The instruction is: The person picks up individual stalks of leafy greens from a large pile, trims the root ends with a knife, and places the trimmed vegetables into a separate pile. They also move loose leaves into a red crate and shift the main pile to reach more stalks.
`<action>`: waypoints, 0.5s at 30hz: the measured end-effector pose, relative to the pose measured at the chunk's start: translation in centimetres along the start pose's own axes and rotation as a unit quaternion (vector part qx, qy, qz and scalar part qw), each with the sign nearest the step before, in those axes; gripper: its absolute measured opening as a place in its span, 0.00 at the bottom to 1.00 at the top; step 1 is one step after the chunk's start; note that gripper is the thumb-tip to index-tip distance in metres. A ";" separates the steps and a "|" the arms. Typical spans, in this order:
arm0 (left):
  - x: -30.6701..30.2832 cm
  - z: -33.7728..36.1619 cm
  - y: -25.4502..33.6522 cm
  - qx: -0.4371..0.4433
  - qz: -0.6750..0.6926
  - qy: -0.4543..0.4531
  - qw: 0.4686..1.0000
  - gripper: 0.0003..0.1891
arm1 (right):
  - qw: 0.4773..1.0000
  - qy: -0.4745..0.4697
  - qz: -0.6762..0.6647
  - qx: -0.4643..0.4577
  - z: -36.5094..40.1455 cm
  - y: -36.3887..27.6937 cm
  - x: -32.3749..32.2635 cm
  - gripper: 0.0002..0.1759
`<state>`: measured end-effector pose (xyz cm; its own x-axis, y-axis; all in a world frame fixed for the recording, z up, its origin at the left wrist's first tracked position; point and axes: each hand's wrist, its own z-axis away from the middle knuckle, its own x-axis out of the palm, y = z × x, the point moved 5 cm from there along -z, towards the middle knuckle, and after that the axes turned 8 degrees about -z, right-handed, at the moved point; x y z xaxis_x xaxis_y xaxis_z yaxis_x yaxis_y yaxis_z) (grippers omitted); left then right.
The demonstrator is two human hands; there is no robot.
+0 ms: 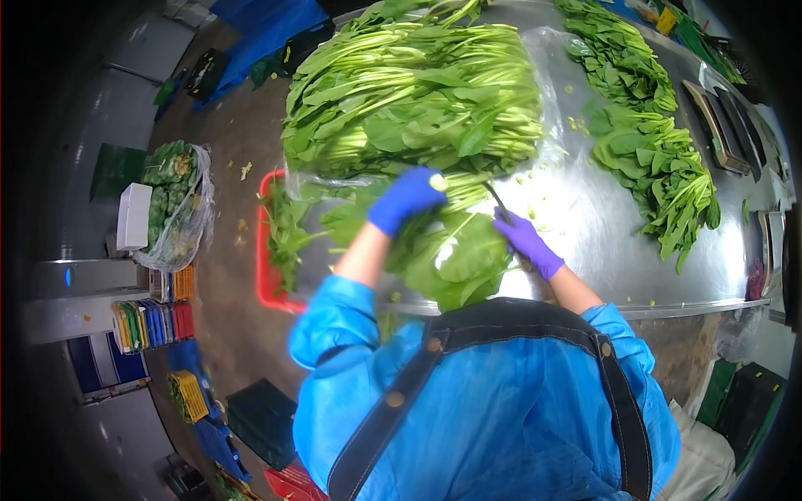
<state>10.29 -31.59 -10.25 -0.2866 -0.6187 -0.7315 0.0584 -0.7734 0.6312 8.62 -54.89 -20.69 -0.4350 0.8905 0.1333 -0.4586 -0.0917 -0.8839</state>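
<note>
Both of my hands wear blue-purple gloves over the metal table. My left hand is closed around leafy green stems, with a pale cut end showing by the fingers. Broad leaves of these greens spread below, between my hands. My right hand is wrapped round a dark, narrow tool, probably a knife, whose tip points toward the stems. Just beyond my hands lies a large pile of greens on clear plastic.
Bunches of greens line the table's right side, near stacked dark-edged trays. A red crate holding leaves stands at the table's left edge. Farther left are a bagged load of greens and a dark green crate on the floor.
</note>
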 end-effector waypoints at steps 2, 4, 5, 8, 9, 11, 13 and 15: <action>3.6 -1.2 -1.1 0.031 -0.176 0.082 0.981 0.09 | 0.999 -0.016 -0.004 0.047 -0.4 2.4 -0.7 0.23; 7.4 -1.8 -1.3 0.050 -0.213 0.124 0.968 0.10 | 0.995 -0.024 0.007 0.101 0.2 3.2 -1.4 0.20; 8.6 -1.8 -0.7 0.070 -0.193 0.177 0.962 0.09 | 0.995 -0.021 0.008 0.101 0.5 3.1 -1.6 0.20; 11.0 -3.2 -0.6 0.084 -0.212 0.221 0.948 0.09 | 0.995 0.013 -0.009 0.095 0.9 2.5 -2.7 0.19; 11.6 -3.8 -0.7 0.076 -0.255 0.211 0.941 0.09 | 0.995 0.025 -0.016 0.090 0.8 2.3 -3.0 0.19; 11.9 -4.3 -0.9 0.068 -0.265 0.202 0.940 0.09 | 0.995 0.038 -0.023 0.085 0.7 1.9 -3.4 0.18; 11.6 -4.1 -1.0 0.059 -0.279 0.191 0.939 0.09 | 0.997 0.051 -0.011 0.059 0.4 1.3 -3.5 0.18; 9.6 -2.8 0.7 0.110 -0.229 0.189 0.949 0.10 | 0.998 0.054 -0.008 0.033 0.4 0.1 -3.3 0.18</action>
<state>10.23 -38.45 -17.60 0.1321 -0.2623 -0.9559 -0.2020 -0.9512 0.2331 9.65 -57.98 -21.07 -0.3431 0.9344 0.0957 -0.5162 -0.1024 -0.8503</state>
